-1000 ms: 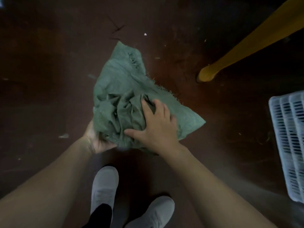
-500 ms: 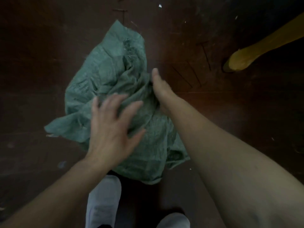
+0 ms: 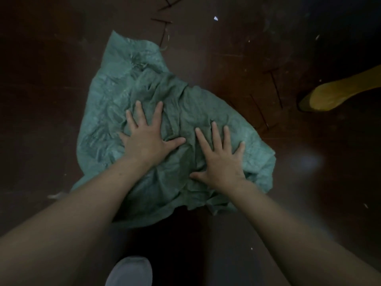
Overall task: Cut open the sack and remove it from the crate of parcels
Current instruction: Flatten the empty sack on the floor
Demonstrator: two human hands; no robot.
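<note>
A crumpled green woven sack point(image 3: 115, 100) lies spread on the dark floor in front of me. My left hand point(image 3: 147, 137) presses flat on its middle with fingers spread. My right hand point(image 3: 219, 159) presses flat on the sack's right part, fingers spread too. Neither hand grips the fabric. No crate or parcels show in this view.
A yellow wooden leg point(image 3: 338, 93) stands at the right edge. My grey shoe point(image 3: 129, 271) is at the bottom, just short of the sack. The dark brown floor point(image 3: 41, 100) has small scraps and scratch marks.
Both hands were bunching the sack a second ago; now they lie flat and spread on it. The sack is spread wider on the floor. The white crate has left the view.
</note>
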